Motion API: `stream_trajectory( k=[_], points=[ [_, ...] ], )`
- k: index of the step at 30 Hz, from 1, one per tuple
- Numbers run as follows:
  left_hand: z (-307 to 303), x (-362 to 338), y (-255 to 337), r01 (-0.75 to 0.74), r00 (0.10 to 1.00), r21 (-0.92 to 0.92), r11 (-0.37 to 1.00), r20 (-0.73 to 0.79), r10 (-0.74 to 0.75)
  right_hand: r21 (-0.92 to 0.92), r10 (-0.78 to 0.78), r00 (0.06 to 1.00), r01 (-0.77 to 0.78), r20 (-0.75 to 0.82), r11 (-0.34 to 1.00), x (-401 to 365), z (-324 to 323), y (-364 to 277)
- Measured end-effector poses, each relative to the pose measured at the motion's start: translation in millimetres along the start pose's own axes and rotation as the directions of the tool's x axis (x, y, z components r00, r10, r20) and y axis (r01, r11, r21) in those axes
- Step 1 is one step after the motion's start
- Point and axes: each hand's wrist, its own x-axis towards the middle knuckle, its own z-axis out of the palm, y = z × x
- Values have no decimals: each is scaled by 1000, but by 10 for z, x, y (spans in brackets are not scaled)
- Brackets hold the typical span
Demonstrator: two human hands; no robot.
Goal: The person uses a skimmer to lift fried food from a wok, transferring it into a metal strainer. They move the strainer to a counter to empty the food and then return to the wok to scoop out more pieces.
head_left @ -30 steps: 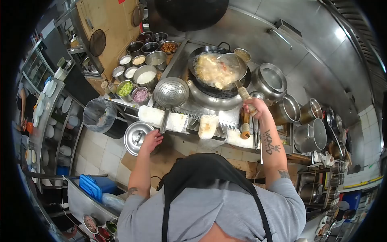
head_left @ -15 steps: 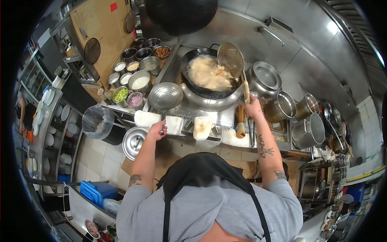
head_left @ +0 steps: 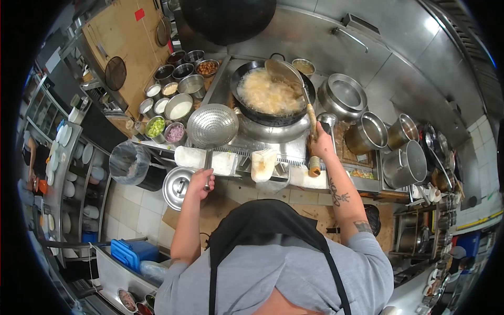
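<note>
Tins (head_left: 179, 107) are grouped along the counter's (head_left: 223, 84) left edge. By the left hand (head_left: 201, 184), a perforated ladle (head_left: 212, 126) is gripped, bowl pointing away, handle crossing cloths (head_left: 224, 164) at the front edge. Above the wok (head_left: 257, 116), a strainer (head_left: 284, 72) is slanted far-left, its handle clamped in the right hand (head_left: 322, 142), near pots (head_left: 367, 131).

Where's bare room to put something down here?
A narrow steel strip looks bare between the wok and the containers to its left. Floor tiles show between the bin and the round lid. Crowded: containers packed together left, steel pots filling the right, cloths along much of the front edge.
</note>
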Motion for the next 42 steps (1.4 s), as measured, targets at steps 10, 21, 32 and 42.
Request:
stream_trajectory(
  k=[10, 21, 32, 42],
  points=[
    [133, -443, 60, -62, 998, 1, 998, -10, 62, 749, 122, 896, -425, 426, 508, 308, -197, -117],
    [337, -735, 302, -165, 976, 17, 986, 148, 161, 844, 111, 911, -410, 397, 345, 197, -278, -135],
    [1029, -350, 663, -188, 975, 160, 969, 150, 165, 863, 126, 942, -335, 310, 378, 77, -351, -218],
    [2441, 699, 984, -93, 992, 378, 921, 111, 54, 778, 63, 996, -85, 59, 623, -212, -544, -636]
  ],
)
